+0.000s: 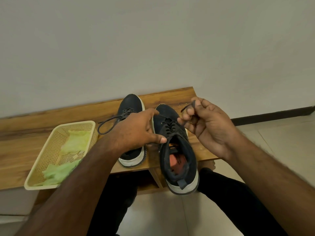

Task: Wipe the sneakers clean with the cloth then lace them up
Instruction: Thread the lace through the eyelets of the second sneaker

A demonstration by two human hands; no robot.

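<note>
Two dark navy sneakers with white soles stand side by side on a wooden bench [25,150]. The left sneaker [131,106] has loose dark laces trailing off to its left. The right sneaker [179,160] overhangs the bench's front edge with its heel toward me. My left hand [138,130] reaches across the left sneaker and pinches the right sneaker's lace at the top of its tongue. My right hand [206,123] is raised beside the right sneaker's toe and pinches the other end of that lace [186,107] between thumb and fingers. A light green cloth [75,142] lies crumpled in a basket.
A cream perforated plastic basket [51,145] sits at the bench's left front, slightly over the edge. A plain wall rises behind the bench. Tiled floor and a dark skirting board [272,114] lie to the right. My legs in dark trousers are below the bench edge.
</note>
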